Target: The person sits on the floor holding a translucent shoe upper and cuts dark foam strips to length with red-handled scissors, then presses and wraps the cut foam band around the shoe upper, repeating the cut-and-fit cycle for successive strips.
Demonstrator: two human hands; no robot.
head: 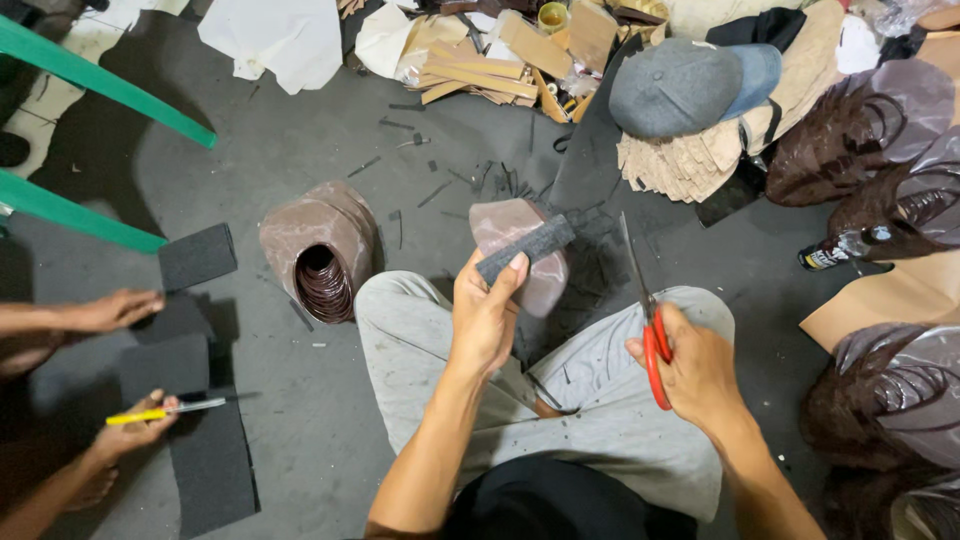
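Note:
My left hand (485,315) holds up a brown, sole-shaped piece (520,262) with a dark grey strip of foam (527,248) lying across it under my thumb. My right hand (697,368) grips red-handled scissors (648,325), blades together and pointing up, a little to the right of the piece. Both hands hover over my knees in light grey trousers (600,400).
A stack of brown sole pieces (322,250) lies on the grey floor to the left. Another person's hands (120,310) at far left work black foam sheets (210,460) with a yellow cutter (160,412). Grey cap (690,85), cardboard scraps, brown piles, a bottle (845,248) and green chair legs (100,85) surround me.

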